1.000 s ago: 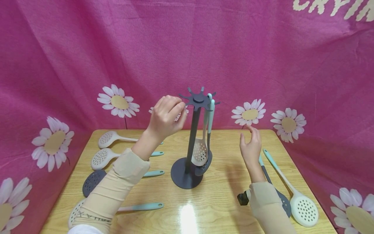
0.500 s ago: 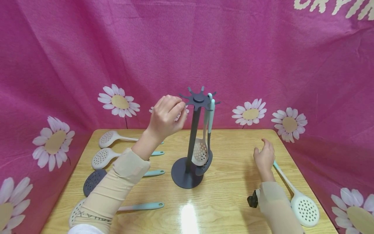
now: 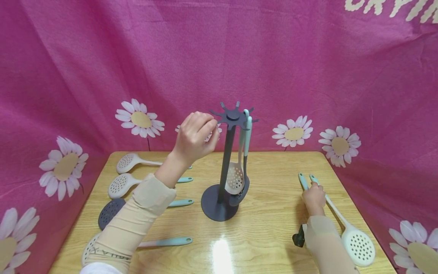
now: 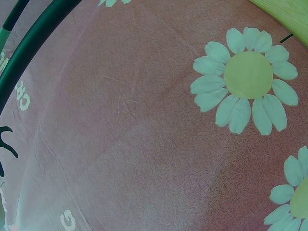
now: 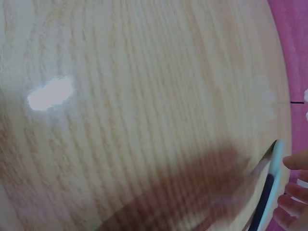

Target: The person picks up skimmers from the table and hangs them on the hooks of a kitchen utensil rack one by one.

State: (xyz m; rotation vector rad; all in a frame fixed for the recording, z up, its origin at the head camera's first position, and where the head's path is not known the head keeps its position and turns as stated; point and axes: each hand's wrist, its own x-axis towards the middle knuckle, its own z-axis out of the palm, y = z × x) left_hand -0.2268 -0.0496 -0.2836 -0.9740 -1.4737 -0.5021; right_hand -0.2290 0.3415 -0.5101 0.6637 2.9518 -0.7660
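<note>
In the head view my left hand (image 3: pixel 196 135) has curled fingers on a prong at the left of a dark utensil rack (image 3: pixel 226 163). The left wrist view shows the rack's post (image 4: pixel 33 43) but not the hand. A white skimmer (image 3: pixel 234 178) and a dark perforated utensil (image 3: pixel 245 186) hang from the rack's right side. My right hand (image 3: pixel 314 198) is down over the teal handle (image 3: pixel 302 181) of a dark utensil, most of it behind the arm. In the right wrist view, loosely bent fingers (image 5: pixel 294 202) lie right beside that handle (image 5: pixel 276 161).
Another white skimmer (image 3: pixel 358 245) lies right of the right arm. On the table's left side lie white skimmers (image 3: pixel 118 185) and a dark perforated utensil (image 3: pixel 110 214), teal handles pointing to the rack. A pink flowered cloth (image 3: pixel 219 57) stands behind the wooden table (image 3: pixel 270 228).
My right hand has moved right and then down, from above the table to the utensil handles at the right. The left hand and rack have stayed put.
</note>
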